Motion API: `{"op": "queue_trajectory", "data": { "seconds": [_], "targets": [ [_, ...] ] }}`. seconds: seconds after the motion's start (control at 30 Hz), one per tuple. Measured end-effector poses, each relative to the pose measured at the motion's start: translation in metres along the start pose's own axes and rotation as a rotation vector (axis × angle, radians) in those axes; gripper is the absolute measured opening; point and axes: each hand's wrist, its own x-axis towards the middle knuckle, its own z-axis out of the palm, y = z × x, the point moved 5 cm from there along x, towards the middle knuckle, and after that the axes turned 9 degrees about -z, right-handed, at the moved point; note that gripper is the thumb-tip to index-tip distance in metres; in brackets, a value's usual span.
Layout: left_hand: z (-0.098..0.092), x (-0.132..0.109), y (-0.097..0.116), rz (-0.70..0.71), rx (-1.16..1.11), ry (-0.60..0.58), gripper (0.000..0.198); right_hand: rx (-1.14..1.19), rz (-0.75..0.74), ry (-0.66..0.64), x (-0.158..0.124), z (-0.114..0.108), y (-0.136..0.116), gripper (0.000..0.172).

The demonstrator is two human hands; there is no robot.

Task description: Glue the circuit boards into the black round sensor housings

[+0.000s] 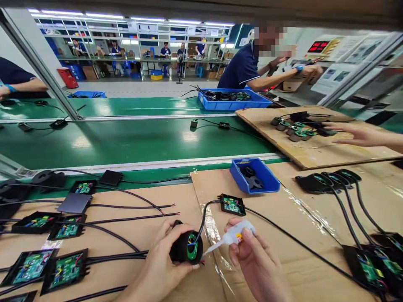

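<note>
Short of the cardboard's point(185, 199) far edge, the left hand point(162, 262) wraps a black housing point(179, 248) while the right hand point(256, 262) grips a white bottle point(233, 235), nozzle point(216, 246) close by.

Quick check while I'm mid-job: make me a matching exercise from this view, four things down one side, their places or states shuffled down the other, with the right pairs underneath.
Things
1. White squeeze bottle
2. Round black housing
3. Small blue bin
4. Brown board

Places or states
A. Holding loose black parts
B. Beneath another person's hand, at the right of the picture
C. Gripped in the left hand
D. Held in the right hand

Right pairs: 1-D, 2-C, 3-A, 4-B
</note>
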Motion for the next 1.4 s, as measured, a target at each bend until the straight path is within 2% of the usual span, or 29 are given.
{"op": "queue_trajectory", "data": {
  "seconds": [0.17, 0.3, 0.43, 0.6, 0.67, 0.87, 1.03, 1.2, 1.4],
  "targets": [
    [-0.002, -0.001, 0.004, 0.048, 0.014, 0.002, 0.051, -0.23, -0.215, -0.136, -0.01, 0.002, -0.018, 0.028],
    [-0.003, -0.002, 0.005, 0.062, 0.024, 0.005, 0.047, -0.435, -0.301, -0.164, -0.02, 0.008, -0.028, 0.024],
    [-0.002, -0.003, 0.007, 0.093, 0.03, -0.005, 0.047, -0.634, -0.472, -0.222, -0.027, 0.021, -0.043, 0.018],
    [-0.003, -0.004, 0.007, 0.127, 0.043, 0.015, 0.051, -0.841, -0.681, -0.403, -0.031, 0.042, -0.059, 0.016],
    [-0.002, -0.004, 0.005, 0.133, 0.049, 0.019, 0.054, -0.87, -0.714, -0.439, -0.033, 0.047, -0.062, 0.019],
    [-0.001, -0.006, 0.001, 0.161, 0.059, 0.02, 0.057, -0.876, -0.751, -0.438, -0.036, 0.055, -0.063, 0.018],
    [-0.003, -0.006, 0.004, 0.178, 0.067, 0.021, 0.057, -0.982, -0.82, -0.562, -0.039, 0.059, -0.061, 0.019],
    [-0.003, -0.007, 0.005, 0.201, 0.051, 0.016, 0.056, -1.027, -0.878, -0.587, -0.04, 0.063, -0.062, 0.015],
    [-0.002, -0.006, 0.005, 0.213, 0.034, 0.019, 0.057, -1.092, -0.932, -0.676, -0.042, 0.066, -0.062, 0.018]
  ]
}}
